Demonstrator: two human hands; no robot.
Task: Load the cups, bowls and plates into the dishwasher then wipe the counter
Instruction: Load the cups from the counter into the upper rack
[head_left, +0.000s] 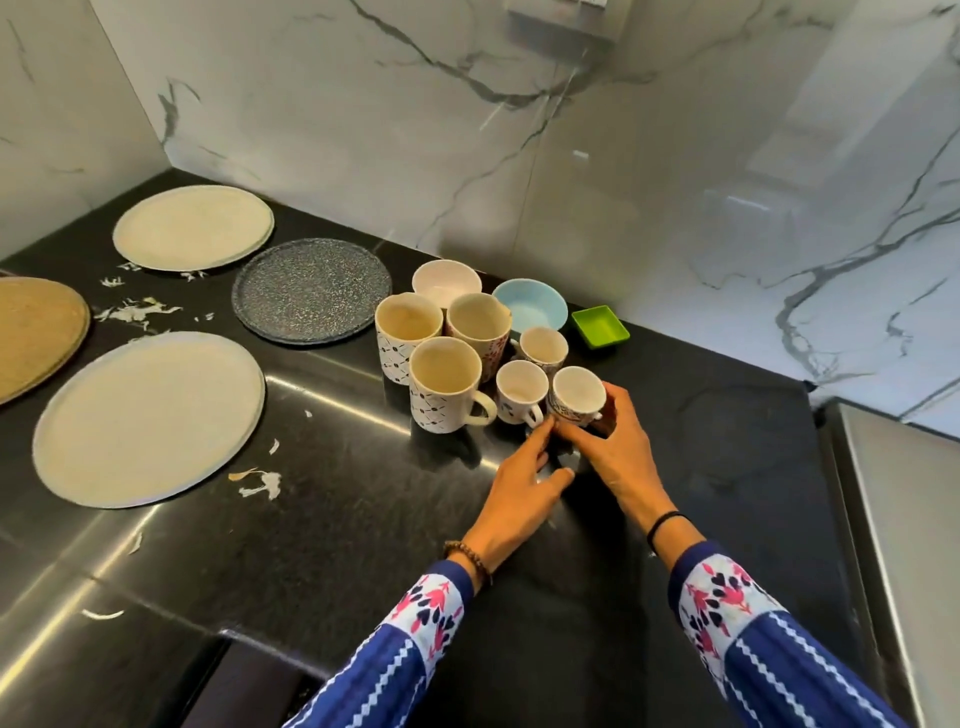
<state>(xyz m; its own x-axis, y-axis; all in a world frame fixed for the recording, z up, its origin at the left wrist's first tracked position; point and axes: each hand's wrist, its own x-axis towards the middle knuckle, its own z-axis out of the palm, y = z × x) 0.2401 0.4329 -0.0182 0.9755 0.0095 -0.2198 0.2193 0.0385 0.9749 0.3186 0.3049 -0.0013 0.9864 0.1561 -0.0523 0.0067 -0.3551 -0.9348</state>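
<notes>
Black counter (363, 519) is bounded by marble wall (571, 182) behind and a steel surface (893, 519) to the right. Bare counter lies in front and to the right of the crockery cluster. Four plates (148, 415) occupy the left. The small patterned cup (578, 392) stands upright at the cluster's near right corner, mouth up and long axis vertical, just beside a second small cup (521, 387). Right hand (608, 447) curls its fingers round the patterned cup's side. Left hand (519, 488) has its fingers loosely extended, tips at the cup's base; contact cannot be confirmed.
</notes>
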